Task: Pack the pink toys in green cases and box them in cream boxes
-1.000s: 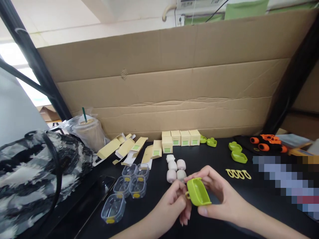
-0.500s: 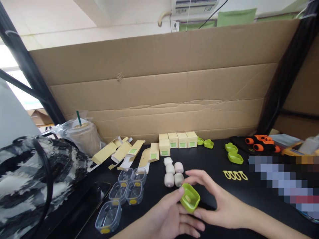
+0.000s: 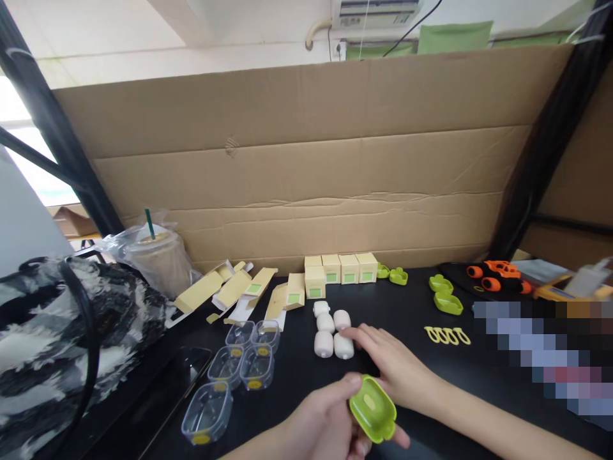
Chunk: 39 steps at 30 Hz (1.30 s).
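My left hand (image 3: 332,415) pinches a small lime-green plastic case shell (image 3: 373,406) at its edge, hollow side facing me, with a pale oval on its floor. My right hand (image 3: 393,361) holds nothing and reaches forward with fingers stretched out. Its index fingertip is at the front-right piece of a cluster of rounded white and pale pink blocks (image 3: 343,346); whether it touches is hard to tell. The right thumb is mostly hidden. More blocks, including a pale pink one (image 3: 324,344), sit beside it on the black table.
Clear plastic cups (image 3: 207,412) stand at left near a phone (image 3: 163,390). Small cream boxes (image 3: 315,281) and flattened cartons (image 3: 234,291) line the cardboard wall (image 3: 306,172). At right lie green shells (image 3: 448,303), yellow loops (image 3: 447,335) and an orange toy car (image 3: 500,271).
My right hand has let go of the green shell and moved forward to the blocks. My left hand keeps the shell, now slightly lower and nearer to me.
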Tool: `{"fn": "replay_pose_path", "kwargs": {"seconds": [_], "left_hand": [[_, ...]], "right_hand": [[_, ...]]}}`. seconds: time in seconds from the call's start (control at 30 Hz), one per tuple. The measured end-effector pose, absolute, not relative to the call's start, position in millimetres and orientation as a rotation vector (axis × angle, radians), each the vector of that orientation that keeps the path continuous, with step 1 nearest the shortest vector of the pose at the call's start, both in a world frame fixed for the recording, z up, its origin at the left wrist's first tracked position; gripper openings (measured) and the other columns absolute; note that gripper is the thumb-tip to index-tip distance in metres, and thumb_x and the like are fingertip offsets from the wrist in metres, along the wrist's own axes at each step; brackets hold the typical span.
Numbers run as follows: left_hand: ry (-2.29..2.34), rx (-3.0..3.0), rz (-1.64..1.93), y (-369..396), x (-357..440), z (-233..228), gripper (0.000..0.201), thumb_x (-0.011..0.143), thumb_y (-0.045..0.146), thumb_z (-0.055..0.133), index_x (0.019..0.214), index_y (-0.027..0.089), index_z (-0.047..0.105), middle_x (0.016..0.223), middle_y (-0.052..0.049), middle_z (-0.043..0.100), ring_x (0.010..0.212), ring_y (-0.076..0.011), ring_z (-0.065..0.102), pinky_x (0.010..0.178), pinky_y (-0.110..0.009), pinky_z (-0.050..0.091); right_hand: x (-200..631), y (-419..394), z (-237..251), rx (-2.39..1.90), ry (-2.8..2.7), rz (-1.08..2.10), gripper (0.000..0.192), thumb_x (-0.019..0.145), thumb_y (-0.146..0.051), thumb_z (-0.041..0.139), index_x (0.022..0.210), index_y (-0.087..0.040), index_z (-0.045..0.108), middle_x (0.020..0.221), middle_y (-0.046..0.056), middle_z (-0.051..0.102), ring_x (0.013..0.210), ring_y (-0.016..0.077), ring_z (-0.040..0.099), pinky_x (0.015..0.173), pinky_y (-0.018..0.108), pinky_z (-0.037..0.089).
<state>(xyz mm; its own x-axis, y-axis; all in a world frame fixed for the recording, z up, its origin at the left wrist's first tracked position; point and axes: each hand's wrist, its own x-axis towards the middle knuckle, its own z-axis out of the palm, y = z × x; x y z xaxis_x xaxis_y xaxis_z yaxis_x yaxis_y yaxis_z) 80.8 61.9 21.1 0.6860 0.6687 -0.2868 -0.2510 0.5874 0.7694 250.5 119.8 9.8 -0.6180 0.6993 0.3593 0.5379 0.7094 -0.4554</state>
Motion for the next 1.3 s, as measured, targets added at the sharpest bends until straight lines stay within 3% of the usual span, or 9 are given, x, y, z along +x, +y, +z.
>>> {"fn": "replay_pose_path", "kwargs": {"seconds": [0.1, 0.2, 0.4, 0.57, 0.7, 0.87, 1.1, 1.3], "left_hand": [[0.626, 0.726, 0.573, 62.1, 78.2, 24.6, 0.033, 0.07, 0.036, 0.057, 0.097, 0.018, 0.054, 0.089, -0.011, 0.072, 0.046, -0.0081, 0.043, 0.05, -0.022, 0.023], [0.604, 0.687, 0.571, 64.1, 76.6, 23.0, 0.029, 0.067, 0.031, 0.052, 0.094, 0.018, 0.053, 0.086, -0.012, 0.073, 0.046, -0.0094, 0.048, 0.051, -0.023, 0.028], [0.573, 0.606, 0.733, 66.2, 77.6, 17.3, 0.039, 0.067, 0.028, 0.048, 0.103, 0.014, 0.051, 0.086, -0.018, 0.071, 0.055, -0.0165, 0.06, 0.06, -0.031, 0.042], [0.583, 0.514, 0.822, 66.4, 79.0, 21.4, 0.042, 0.073, 0.027, 0.049, 0.108, 0.005, 0.056, 0.085, -0.017, 0.069, 0.062, -0.0177, 0.062, 0.068, -0.033, 0.044], [0.603, 0.475, 0.855, 65.7, 81.1, 25.2, 0.032, 0.082, 0.026, 0.044, 0.095, 0.004, 0.063, 0.076, -0.01, 0.065, 0.067, -0.0185, 0.062, 0.077, -0.035, 0.045], [0.605, 0.452, 0.841, 63.9, 81.0, 29.3, 0.03, 0.085, 0.019, 0.04, 0.093, 0.004, 0.064, 0.088, -0.014, 0.066, 0.072, -0.0167, 0.062, 0.081, -0.035, 0.045], [0.569, 0.398, 0.81, 62.9, 81.2, 30.7, 0.034, 0.09, 0.024, 0.038, 0.103, 0.003, 0.063, 0.086, -0.011, 0.066, 0.07, -0.0153, 0.062, 0.082, -0.036, 0.045], [0.546, 0.391, 0.852, 62.0, 83.5, 27.4, 0.033, 0.09, 0.021, 0.035, 0.094, 0.004, 0.064, 0.083, -0.012, 0.068, 0.076, -0.0188, 0.065, 0.084, -0.034, 0.044]], "right_hand": [[247.4, 114.5, 5.1, -0.993, -2.326, 0.502, 0.034, 0.074, -0.016, 0.066, 0.1, -0.023, 0.046, 0.087, 0.0, 0.059, 0.077, 0.0186, 0.057, 0.07, 0.031, 0.049], [248.1, 111.6, 4.0, -1.03, -2.264, 0.548, 0.025, 0.078, -0.019, 0.063, 0.087, -0.024, 0.041, 0.078, -0.003, 0.056, 0.068, 0.016, 0.055, 0.062, 0.027, 0.046], [263.2, 116.4, 19.1, -0.863, -1.979, 0.83, 0.02, 0.088, -0.022, 0.051, 0.106, -0.024, 0.042, 0.092, 0.001, 0.056, 0.08, 0.0161, 0.059, 0.072, 0.03, 0.051], [269.0, 106.3, 29.6, -0.732, -1.879, 0.978, 0.022, 0.089, -0.025, 0.056, 0.107, -0.026, 0.044, 0.097, 0.002, 0.057, 0.087, 0.0162, 0.06, 0.076, 0.029, 0.052], [264.8, 91.2, 28.8, -0.74, -2.039, 0.735, 0.032, 0.085, -0.026, 0.065, 0.111, -0.028, 0.047, 0.1, 0.002, 0.061, 0.087, 0.0181, 0.062, 0.076, 0.03, 0.052], [263.5, 86.8, 29.6, -0.589, -2.25, 0.402, 0.028, 0.09, -0.025, 0.06, 0.115, -0.027, 0.05, 0.111, 0.005, 0.065, 0.1, 0.0205, 0.062, 0.084, 0.033, 0.05], [261.9, 86.7, 26.5, -0.54, -2.31, 0.25, 0.031, 0.092, -0.022, 0.056, 0.122, -0.023, 0.05, 0.118, 0.008, 0.065, 0.104, 0.0202, 0.061, 0.085, 0.033, 0.05], [254.6, 83.6, 24.7, -0.58, -2.279, 0.305, 0.041, 0.085, -0.01, 0.057, 0.123, -0.025, 0.052, 0.114, 0.007, 0.063, 0.099, 0.0204, 0.06, 0.081, 0.034, 0.051]]}}
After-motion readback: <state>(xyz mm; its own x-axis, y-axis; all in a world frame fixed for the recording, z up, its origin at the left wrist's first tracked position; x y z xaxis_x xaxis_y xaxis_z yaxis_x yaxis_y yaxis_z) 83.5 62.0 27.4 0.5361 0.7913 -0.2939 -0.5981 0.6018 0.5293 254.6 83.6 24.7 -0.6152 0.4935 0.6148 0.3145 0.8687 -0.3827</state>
